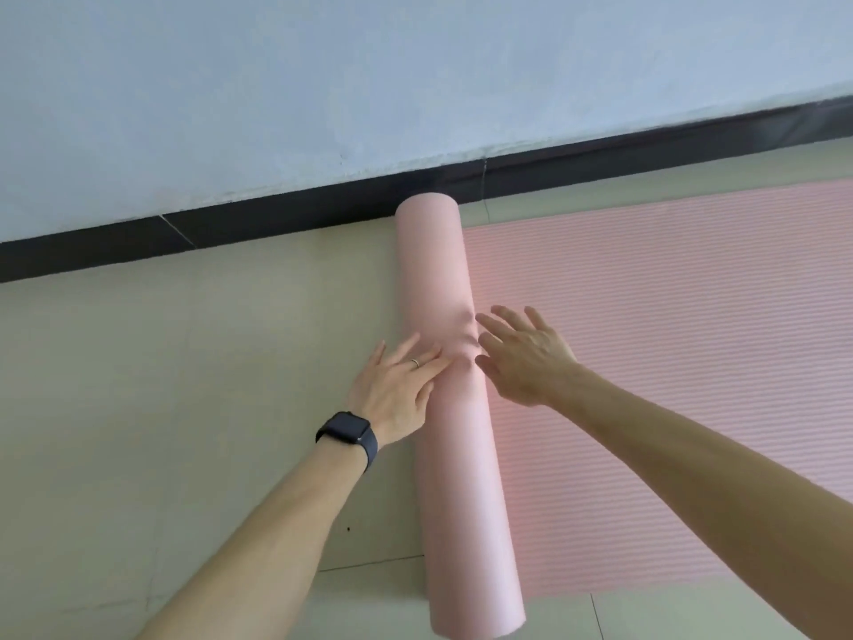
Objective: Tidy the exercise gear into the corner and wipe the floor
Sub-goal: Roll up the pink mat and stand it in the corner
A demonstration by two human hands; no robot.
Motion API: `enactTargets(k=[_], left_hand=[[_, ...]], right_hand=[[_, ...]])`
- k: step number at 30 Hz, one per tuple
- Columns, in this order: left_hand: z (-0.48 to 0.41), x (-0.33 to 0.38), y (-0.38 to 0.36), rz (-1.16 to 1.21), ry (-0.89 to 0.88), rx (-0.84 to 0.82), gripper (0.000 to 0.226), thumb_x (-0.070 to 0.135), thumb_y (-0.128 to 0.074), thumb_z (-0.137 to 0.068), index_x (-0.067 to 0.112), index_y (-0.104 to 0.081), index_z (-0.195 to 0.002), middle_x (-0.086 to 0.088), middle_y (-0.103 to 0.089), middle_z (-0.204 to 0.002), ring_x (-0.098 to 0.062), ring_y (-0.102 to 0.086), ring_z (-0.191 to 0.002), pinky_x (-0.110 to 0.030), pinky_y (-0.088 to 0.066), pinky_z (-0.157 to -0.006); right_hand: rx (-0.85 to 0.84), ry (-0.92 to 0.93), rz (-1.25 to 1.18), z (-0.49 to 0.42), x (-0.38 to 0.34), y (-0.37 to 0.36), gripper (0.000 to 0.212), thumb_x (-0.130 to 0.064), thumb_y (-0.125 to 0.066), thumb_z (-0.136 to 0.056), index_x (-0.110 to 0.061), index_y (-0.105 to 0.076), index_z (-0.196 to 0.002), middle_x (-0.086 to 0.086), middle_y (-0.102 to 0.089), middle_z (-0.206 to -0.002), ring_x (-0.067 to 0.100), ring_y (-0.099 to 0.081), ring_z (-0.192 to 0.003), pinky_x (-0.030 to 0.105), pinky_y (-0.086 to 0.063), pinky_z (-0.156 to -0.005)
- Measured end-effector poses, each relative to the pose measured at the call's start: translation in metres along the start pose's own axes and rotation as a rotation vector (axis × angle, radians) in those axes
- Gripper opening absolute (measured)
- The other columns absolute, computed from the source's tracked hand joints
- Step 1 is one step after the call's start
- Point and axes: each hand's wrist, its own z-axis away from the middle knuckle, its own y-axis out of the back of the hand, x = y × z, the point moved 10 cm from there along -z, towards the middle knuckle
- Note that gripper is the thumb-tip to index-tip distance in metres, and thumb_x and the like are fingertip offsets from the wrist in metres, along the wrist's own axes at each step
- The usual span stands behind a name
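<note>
Head view | half-rolled pink ribbed foam exercise mat (454, 455) on pale floor (184, 362) | left hand (397, 390), right hand (526, 358) press its roll | both grips wide, fingers flat

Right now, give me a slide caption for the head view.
The left hand and right hand, both open, touch the roll of a partly rolled pink mat on the floor.

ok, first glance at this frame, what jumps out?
The pink mat roll runs down the centre from the black baseboard toward the camera, its ribbed unrolled part flat on the floor to the right. The left hand lies on the roll's left side with straight fingers, and the right hand is at its right edge by a dent. A dark watch sits on the left wrist.
</note>
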Motion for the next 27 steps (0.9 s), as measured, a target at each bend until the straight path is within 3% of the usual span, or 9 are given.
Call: enactTargets(k=[2,4,7,10,14,18,22,24,27], left_hand=[[-0.015,0.002,0.005,-0.033,-0.079,-0.03,0.047,0.037,-0.044,-0.101,0.032,-0.04,-0.148,0.01,-0.055,-0.143,-0.013,-0.018,-0.15,-0.044,-0.015,-0.122],[-0.033,0.013,0.012,-0.019,-0.129,-0.038,0.047,0.047,-0.05,-0.098,0.033,-0.047,-0.143,0.009,-0.06,-0.137,-0.012,-0.022,-0.148,-0.038,-0.02,-0.119],[-0.059,0.042,0.006,0.082,-0.189,-0.021,0.043,0.055,-0.051,-0.094,0.034,-0.062,-0.13,0.016,-0.06,-0.135,-0.015,-0.03,-0.145,-0.033,-0.041,-0.106],[-0.072,0.07,-0.003,0.247,-0.263,0.046,0.048,0.047,-0.039,-0.093,0.022,-0.073,-0.116,0.005,-0.068,-0.126,-0.028,-0.043,-0.139,-0.038,-0.045,-0.105],[-0.07,0.087,0.015,0.227,-0.414,0.221,0.045,0.024,-0.038,-0.09,0.021,-0.067,-0.124,-0.005,-0.061,-0.136,-0.033,-0.047,-0.134,-0.043,-0.047,-0.104],[-0.051,0.079,-0.003,-0.061,-0.513,0.142,0.052,0.04,-0.038,-0.091,0.027,-0.051,-0.14,0.001,-0.04,-0.155,-0.03,-0.026,-0.147,-0.059,-0.027,-0.115],[-0.056,0.106,-0.021,-0.044,-0.409,0.017,0.057,0.044,-0.028,-0.094,0.032,-0.04,-0.149,0.007,-0.032,-0.159,-0.027,-0.021,-0.15,-0.057,-0.036,-0.109],[-0.07,0.135,-0.019,0.005,-0.386,-0.025,0.056,0.042,-0.026,-0.096,0.032,-0.041,-0.148,0.008,-0.028,-0.161,-0.025,-0.013,-0.152,-0.052,-0.035,-0.11],[-0.099,0.167,-0.018,0.044,-0.352,-0.119,0.047,0.039,-0.039,-0.1,0.038,-0.041,-0.146,0.007,-0.023,-0.163,-0.018,-0.004,-0.152,-0.043,-0.025,-0.117]], right_hand=[[0.144,-0.087,-0.184,0.031,0.005,0.002,0.056,-0.056,-0.022,-0.1,-0.017,-0.053,-0.127,0.002,-0.047,-0.144,0.026,-0.038,-0.138,0.043,-0.03,-0.112],[0.293,-0.118,-0.259,0.07,-0.007,-0.003,0.059,-0.066,-0.031,-0.095,-0.016,-0.056,-0.114,0.004,-0.054,-0.125,0.028,-0.054,-0.115,0.042,-0.043,-0.096],[0.375,-0.052,-0.238,0.113,-0.046,-0.026,0.056,-0.066,-0.052,-0.087,-0.023,-0.058,-0.122,0.008,-0.054,-0.125,0.03,-0.054,-0.113,0.046,-0.049,-0.089],[0.401,-0.037,-0.245,0.132,-0.056,-0.042,0.051,-0.057,-0.058,-0.088,-0.033,-0.058,-0.132,0.008,-0.053,-0.134,0.032,-0.051,-0.124,0.042,-0.051,-0.085],[0.379,-0.122,-0.272,0.15,-0.025,-0.045,0.056,-0.048,-0.058,-0.087,-0.033,-0.051,-0.14,0.008,-0.051,-0.136,0.03,-0.055,-0.118,0.033,-0.055,-0.049],[0.197,-0.221,-0.214,0.166,0.006,-0.059,0.057,-0.052,-0.044,-0.092,-0.034,-0.042,-0.146,0.004,-0.049,-0.143,0.031,-0.052,-0.127,0.042,-0.059,-0.076],[0.021,-0.221,-0.012,0.158,0.009,-0.034,0.069,-0.054,-0.017,-0.099,-0.011,-0.052,-0.141,0.008,-0.039,-0.152,0.034,-0.025,-0.145,0.047,-0.026,-0.118],[-0.001,-0.13,0.073,0.15,-0.006,-0.013,0.063,-0.052,-0.027,-0.101,-0.007,-0.056,-0.135,0.009,-0.036,-0.152,0.032,-0.02,-0.145,0.046,-0.021,-0.118],[-0.057,0.009,0.078,0.15,-0.023,-0.013,0.05,-0.043,-0.041,-0.1,-0.018,-0.044,-0.143,0.008,-0.04,-0.148,0.029,-0.03,-0.139,0.046,-0.033,-0.109]])
